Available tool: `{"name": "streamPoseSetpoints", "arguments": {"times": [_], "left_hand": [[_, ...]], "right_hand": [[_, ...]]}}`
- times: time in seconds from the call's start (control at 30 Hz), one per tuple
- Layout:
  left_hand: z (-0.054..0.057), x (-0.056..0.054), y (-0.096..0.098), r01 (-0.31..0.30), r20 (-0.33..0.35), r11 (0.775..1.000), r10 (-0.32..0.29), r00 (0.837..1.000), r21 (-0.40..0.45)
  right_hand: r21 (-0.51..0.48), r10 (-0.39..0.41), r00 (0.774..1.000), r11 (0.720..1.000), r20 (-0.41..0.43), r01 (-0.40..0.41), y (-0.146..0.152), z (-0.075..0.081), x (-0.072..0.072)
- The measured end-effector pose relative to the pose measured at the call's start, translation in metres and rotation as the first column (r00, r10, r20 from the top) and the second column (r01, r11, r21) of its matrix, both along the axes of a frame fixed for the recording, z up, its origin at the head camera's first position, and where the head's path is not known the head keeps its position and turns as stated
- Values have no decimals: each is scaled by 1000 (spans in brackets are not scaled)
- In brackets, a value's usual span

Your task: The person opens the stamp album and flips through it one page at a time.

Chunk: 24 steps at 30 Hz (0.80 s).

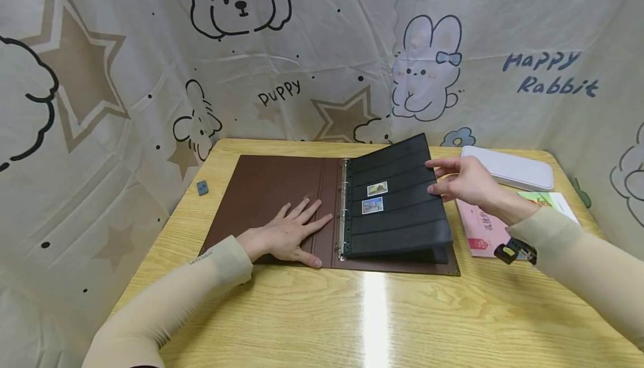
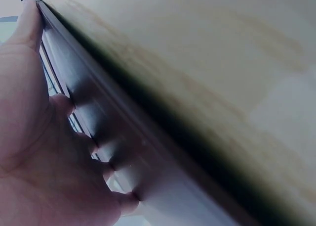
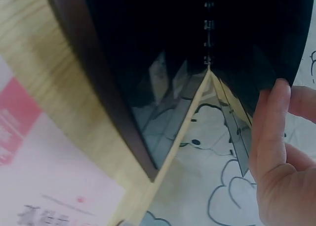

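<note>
A brown ring binder (image 1: pixel 274 189), a stamp album, lies spread on the table. My left hand (image 1: pixel 282 236) rests flat on its inside cover with fingers spread, the thumb near the front edge; in the left wrist view its fingertips press on the cover (image 2: pixel 94 102). With my right hand (image 1: pixel 468 179) I pinch the outer edge of a black stamp page (image 1: pixel 402 228), which slants up from the metal rings (image 1: pixel 343 211). Two small stamps (image 1: pixel 377 189) sit in the page's strips. The right wrist view shows another black page (image 3: pixel 133 53) below the raised one.
Right of the binder lie a pink book (image 1: pixel 480 228) and a green-and-white booklet (image 1: pixel 558 203). A white flat case (image 1: pixel 518 169) is behind them. A small blue-grey block (image 1: pixel 202 188) stands at the left edge of the wooden table (image 1: pixel 302 312). Printed cloth hangs around the table.
</note>
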State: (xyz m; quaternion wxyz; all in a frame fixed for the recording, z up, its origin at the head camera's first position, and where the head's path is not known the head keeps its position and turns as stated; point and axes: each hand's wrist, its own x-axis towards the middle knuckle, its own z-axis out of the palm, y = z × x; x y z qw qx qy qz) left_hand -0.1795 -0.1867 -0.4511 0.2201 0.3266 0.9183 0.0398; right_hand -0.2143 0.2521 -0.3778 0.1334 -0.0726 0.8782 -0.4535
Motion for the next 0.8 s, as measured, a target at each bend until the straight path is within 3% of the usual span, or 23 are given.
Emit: {"name": "streamPoseSetpoints", "arguments": {"times": [0.33, 0.53, 0.8], "left_hand": [[-1, 0, -1, 1, 10, 1000, -1, 1000, 21], [-1, 0, -1, -4, 11, 1000, 4, 1000, 29], [2, 0, -1, -17, 19, 1000, 17, 1000, 21]], "right_hand": [[29, 8, 998, 1000, -67, -6, -15, 30, -7], [-17, -10, 993, 1000, -114, 8, -26, 52, -11], [-58, 6, 990, 998, -138, -14, -43, 68, -12]]}}
